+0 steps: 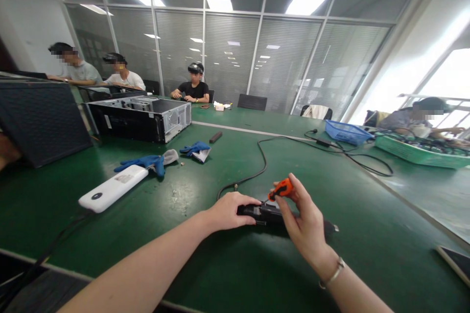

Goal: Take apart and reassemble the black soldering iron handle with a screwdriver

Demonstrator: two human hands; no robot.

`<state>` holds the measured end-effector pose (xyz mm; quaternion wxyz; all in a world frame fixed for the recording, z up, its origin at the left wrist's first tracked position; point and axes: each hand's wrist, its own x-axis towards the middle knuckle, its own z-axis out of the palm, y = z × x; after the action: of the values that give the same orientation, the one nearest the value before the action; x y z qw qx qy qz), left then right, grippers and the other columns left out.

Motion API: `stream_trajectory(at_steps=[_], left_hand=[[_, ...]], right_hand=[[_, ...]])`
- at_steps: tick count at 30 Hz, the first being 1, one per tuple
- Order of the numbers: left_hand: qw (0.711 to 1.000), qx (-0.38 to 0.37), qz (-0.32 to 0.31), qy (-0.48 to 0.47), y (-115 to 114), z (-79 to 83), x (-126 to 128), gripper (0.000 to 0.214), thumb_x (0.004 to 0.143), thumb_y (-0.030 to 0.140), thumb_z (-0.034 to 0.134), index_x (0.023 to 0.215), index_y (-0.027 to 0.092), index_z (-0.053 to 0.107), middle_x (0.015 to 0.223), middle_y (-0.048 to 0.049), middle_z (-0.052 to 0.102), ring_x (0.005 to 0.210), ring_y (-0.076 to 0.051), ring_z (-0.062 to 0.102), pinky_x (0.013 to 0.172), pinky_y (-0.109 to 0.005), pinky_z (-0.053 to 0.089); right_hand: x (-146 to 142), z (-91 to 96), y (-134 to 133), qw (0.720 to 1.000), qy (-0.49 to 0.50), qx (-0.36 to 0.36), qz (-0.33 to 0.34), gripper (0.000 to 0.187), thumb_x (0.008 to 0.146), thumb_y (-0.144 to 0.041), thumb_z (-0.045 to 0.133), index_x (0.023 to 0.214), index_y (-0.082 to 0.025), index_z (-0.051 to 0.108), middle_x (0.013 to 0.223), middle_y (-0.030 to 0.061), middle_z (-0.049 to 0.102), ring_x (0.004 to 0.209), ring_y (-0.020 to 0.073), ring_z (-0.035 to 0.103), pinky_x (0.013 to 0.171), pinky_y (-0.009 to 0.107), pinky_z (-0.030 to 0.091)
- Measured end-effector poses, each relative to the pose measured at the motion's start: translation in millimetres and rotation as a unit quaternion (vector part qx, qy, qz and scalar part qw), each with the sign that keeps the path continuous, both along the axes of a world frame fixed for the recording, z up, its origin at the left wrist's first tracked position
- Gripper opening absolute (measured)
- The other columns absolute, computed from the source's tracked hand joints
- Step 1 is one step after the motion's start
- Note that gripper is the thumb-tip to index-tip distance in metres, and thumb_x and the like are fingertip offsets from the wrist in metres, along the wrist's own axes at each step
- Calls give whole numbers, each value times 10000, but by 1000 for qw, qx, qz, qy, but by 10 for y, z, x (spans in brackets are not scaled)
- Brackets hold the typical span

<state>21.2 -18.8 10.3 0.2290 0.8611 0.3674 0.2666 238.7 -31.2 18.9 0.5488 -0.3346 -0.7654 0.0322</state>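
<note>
My left hand [229,210] is closed over one end of a long black device [270,214] that lies on the green table [205,264]. My right hand [303,217] pinches a small orange-handled screwdriver [281,189], whose tip points down at the top of the black device. A black cable [257,168] runs from the device's left end away across the table. The device's far end sticks out past my right wrist.
A white power bank [112,188] and blue gloves [147,162] lie to the left. Behind them sit an open computer case [141,117] and a black panel [38,120]. Blue basket [345,132] and green tray [418,151] are right. Other people sit around.
</note>
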Motion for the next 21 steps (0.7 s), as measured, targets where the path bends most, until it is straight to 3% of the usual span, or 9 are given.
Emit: stream_trajectory(at_steps=[6,11,16,18,21], left_hand=[[1000,-2,28,5,-34,17,43,467,712,272,790,1156,230,649,1107,-37,694,1023,-242,634,932,-332,430],[999,-4,31,11,-32,-7,57,459,716,277,785,1149,232,642,1105,-37,691,1018,-244,631,929,-334,434],[999,-5,33,14,-31,-20,53,463,722,283,782,1158,238,634,1116,-34,684,1030,-247,622,934,-337,430],[999,-4,32,14,-33,-14,51,461,725,286,780,1160,246,633,1116,-29,683,1030,-244,619,933,-335,428],[999,-4,32,19,-36,0,52,458,732,291,773,1165,245,629,1107,-32,682,1009,-243,620,920,-335,432]], right_hand=[[1,-20,-22,998,38,55,11,675,856,-119,640,1443,-303,363,1023,58,672,869,212,710,775,410,610],[-14,34,-44,999,51,-7,-13,649,876,-168,628,1451,-282,350,1021,61,703,848,207,730,787,396,620],[-53,70,-76,997,43,-50,29,635,941,-170,502,1499,-279,220,1150,98,656,961,202,709,820,396,613],[-51,60,-65,999,27,-21,18,636,924,-180,539,1483,-284,256,1197,114,612,980,211,694,830,415,606],[-37,45,-41,999,6,28,-27,608,864,-197,647,1409,-286,393,1087,90,638,935,222,690,819,426,603]])
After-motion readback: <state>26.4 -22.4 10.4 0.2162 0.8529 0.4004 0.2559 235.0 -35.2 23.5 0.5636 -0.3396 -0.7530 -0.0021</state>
